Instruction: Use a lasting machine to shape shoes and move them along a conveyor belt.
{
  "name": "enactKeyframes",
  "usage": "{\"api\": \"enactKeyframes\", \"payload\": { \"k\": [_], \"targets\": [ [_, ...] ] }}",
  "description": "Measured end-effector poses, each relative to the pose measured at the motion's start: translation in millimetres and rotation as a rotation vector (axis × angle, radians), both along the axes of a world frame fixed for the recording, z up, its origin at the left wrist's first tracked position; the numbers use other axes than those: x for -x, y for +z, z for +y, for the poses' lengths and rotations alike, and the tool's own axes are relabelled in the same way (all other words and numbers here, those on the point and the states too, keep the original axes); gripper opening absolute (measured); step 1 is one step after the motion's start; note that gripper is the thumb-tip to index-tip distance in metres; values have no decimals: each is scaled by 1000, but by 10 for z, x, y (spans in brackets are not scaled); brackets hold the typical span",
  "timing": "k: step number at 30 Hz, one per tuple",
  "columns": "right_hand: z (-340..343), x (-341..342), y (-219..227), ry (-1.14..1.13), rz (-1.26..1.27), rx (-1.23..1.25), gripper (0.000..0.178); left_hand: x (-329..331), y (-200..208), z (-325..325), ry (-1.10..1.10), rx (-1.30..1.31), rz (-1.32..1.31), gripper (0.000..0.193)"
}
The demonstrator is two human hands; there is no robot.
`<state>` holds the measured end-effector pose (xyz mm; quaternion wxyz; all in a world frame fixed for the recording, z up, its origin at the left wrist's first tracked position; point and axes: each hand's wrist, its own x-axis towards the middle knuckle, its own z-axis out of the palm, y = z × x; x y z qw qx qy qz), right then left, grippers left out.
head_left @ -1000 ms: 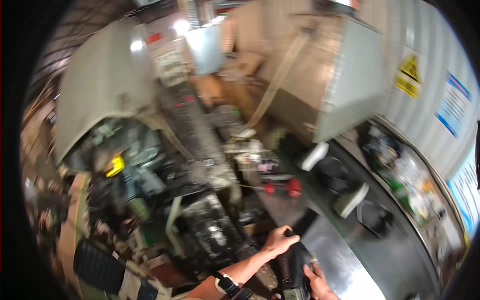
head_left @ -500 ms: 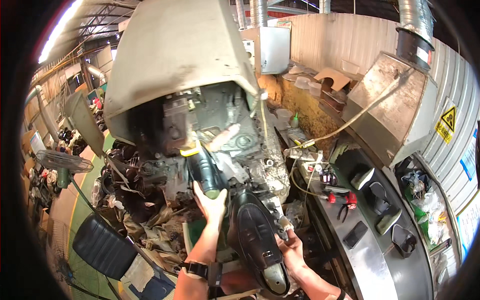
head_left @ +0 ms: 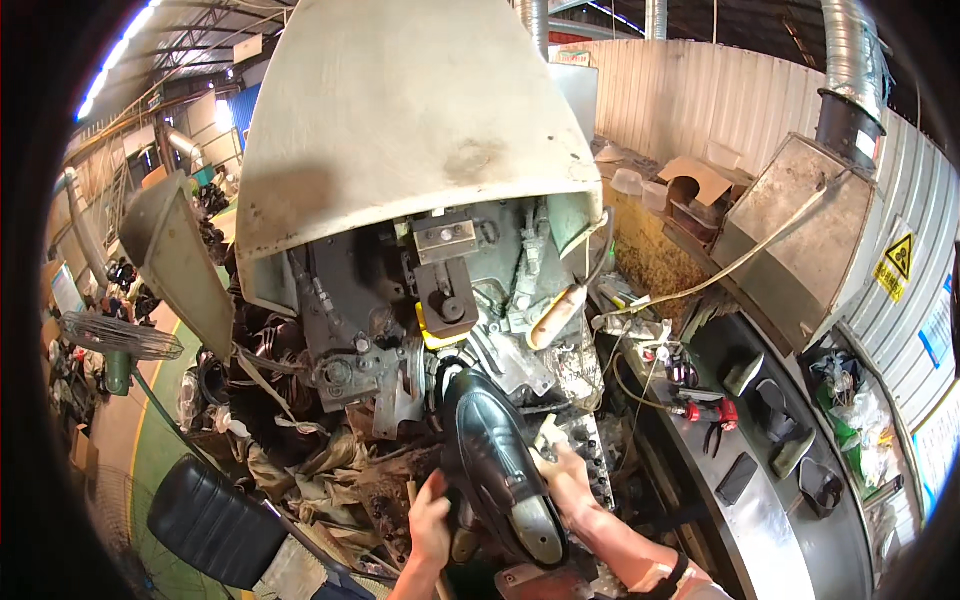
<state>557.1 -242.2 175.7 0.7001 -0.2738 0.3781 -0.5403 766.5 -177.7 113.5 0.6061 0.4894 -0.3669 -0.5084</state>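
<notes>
A glossy black shoe (head_left: 488,440) on a last slants across the middle, toe toward the machine and the last's pale top showing in its heel opening. My right hand (head_left: 565,480) is closed against the right side of this shoe, with pale-tipped fingers beside it. On its other side, my left hand (head_left: 430,520) has its fingers curled round a second black shoe (head_left: 462,515), mostly hidden behind the first. Just past the toe are the machine's metal block (head_left: 447,290) with a yellow edge and its metal clamp parts (head_left: 385,375).
A big pale hood (head_left: 420,120) overhangs the machine. To the right, a steel bench (head_left: 725,510) carries a phone (head_left: 738,478), a red tool (head_left: 712,412) and pliers; several shoe parts (head_left: 775,405) lie on the dark belt beyond. A black chair (head_left: 215,520) and a fan (head_left: 120,340) stand at left.
My left hand has drawn the second shoe back from under the machine's block, down toward me. My right hand has brought the other shoe forward, its toe now near the clamp parts. My view has shifted.
</notes>
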Motion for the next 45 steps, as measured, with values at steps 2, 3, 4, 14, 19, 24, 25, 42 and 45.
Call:
{"api": "enactKeyframes", "payload": {
  "k": [2,3,4,14,19,24,25,42,45],
  "targets": [
    [-166,-156,-90,-6,-18,-29,68,77,123,-151,88,-91,577,45],
    [-223,-191,-145,-6,11,-29,72,130,190,-230,216,-227,451,33],
    [-308,-270,-219,-48,126,-24,73,154,250,-338,227,-192,468,29],
    [-727,-477,-555,-74,177,-26,48,141,388,-784,303,-239,701,26],
    [-711,-447,-525,-4,-9,-142,65,222,186,-809,292,-311,718,29],
    [-785,-440,-673,-18,-133,-115,69,308,-141,-935,361,-291,776,32],
    [-804,-451,-718,6,-162,-127,72,314,-196,-970,400,-308,762,32],
    [-914,142,-853,7,182,-23,58,-42,-940,-636,185,-200,-98,41],
    [-876,813,-976,-139,419,25,71,-124,-1440,-281,-254,-375,-1055,55]
  ]
}}
